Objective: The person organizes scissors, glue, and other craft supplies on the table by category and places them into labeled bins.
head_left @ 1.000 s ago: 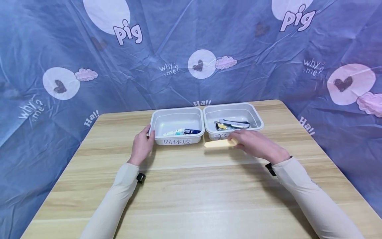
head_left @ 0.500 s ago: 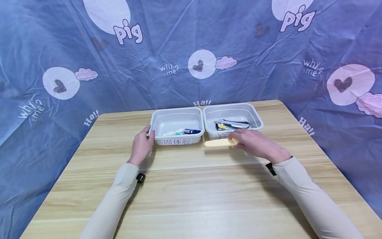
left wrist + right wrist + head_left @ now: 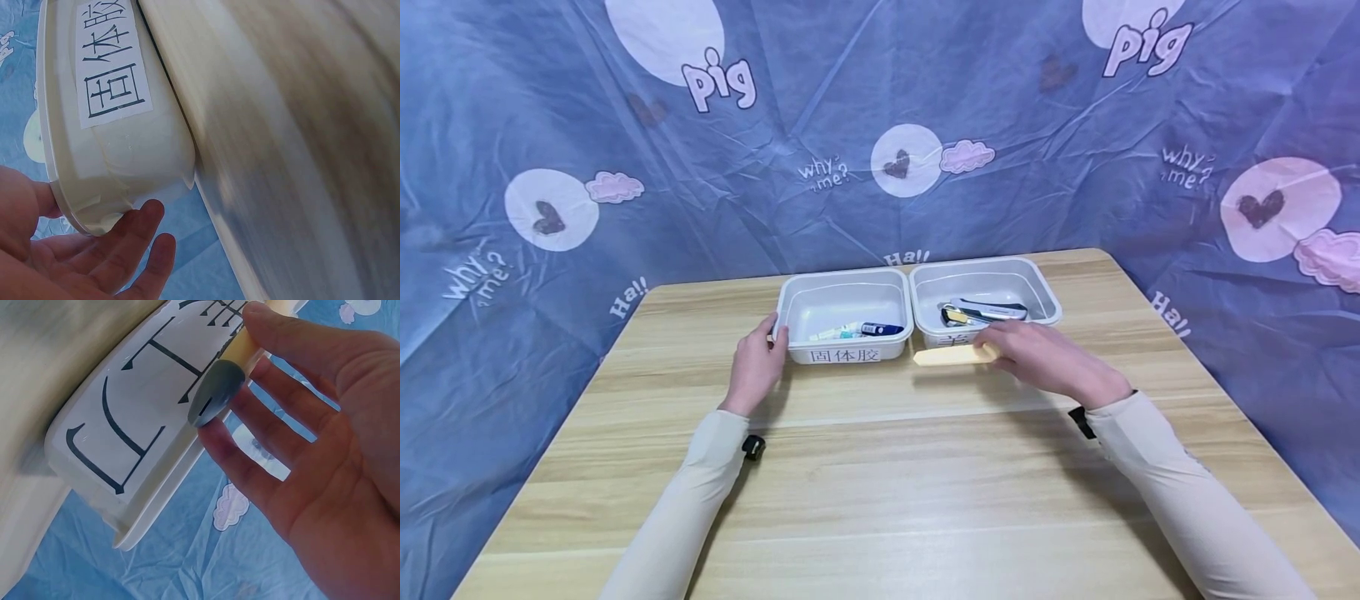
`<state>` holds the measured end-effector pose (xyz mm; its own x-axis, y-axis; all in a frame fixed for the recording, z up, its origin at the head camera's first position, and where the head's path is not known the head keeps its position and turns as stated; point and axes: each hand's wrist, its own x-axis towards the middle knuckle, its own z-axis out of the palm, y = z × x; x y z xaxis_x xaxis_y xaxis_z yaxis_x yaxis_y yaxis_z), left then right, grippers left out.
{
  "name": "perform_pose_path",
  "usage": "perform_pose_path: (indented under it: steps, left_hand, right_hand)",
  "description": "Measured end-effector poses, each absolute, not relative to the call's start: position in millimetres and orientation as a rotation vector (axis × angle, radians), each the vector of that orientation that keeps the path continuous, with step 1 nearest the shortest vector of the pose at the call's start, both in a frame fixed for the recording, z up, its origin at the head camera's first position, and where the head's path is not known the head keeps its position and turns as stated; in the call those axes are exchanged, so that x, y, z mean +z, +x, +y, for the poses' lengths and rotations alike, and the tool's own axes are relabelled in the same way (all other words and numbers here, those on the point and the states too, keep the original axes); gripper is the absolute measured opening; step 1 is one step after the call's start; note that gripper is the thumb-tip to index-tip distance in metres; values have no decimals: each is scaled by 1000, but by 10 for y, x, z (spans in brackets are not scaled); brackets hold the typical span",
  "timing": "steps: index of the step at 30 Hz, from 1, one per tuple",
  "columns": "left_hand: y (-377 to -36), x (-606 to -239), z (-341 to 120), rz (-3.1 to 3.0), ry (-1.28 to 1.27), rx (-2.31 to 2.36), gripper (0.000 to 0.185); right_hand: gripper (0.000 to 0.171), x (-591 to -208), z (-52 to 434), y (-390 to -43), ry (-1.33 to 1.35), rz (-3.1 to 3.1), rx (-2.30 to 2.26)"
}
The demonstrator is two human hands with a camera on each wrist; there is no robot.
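My right hand (image 3: 1037, 358) pinches a cream-yellow utility knife (image 3: 951, 356) by its grey end (image 3: 215, 390), thumb on top and fingers below. The knife hangs level just in front of the right white bin (image 3: 985, 265), close to its labelled front wall (image 3: 125, 437). That bin holds a few dark and yellow knives (image 3: 985, 312). My left hand (image 3: 758, 362) rests against the front left corner of the left white bin (image 3: 846, 356), fingers nearly straight under its rim (image 3: 125, 144). Glue sticks (image 3: 857, 331) lie inside that bin.
Both bins stand side by side at the far middle of a wooden table (image 3: 887, 483). A blue printed cloth (image 3: 550, 167) hangs behind and drapes around the table's far and side edges.
My right hand with the yellow knife has crept slightly up and towards the right bin. The left hand has stayed on the left bin's corner.
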<state>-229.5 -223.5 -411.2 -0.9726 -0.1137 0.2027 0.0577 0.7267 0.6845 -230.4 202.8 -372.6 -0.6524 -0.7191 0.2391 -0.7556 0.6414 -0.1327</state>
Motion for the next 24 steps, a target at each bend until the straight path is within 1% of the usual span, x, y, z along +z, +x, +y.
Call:
perform_pose_path:
  steps: [13,24]
  left_hand:
    - [-2293,-4106,-2233,-2700,46,-1076,53]
    - [-2299,-4115,-2232,-2706,44,-1073,53]
  right_hand:
    - [34,-3694,2047,-2296,1179,-2688,302]
    - [35,-3661,2077,-2316,1209,-2622,322]
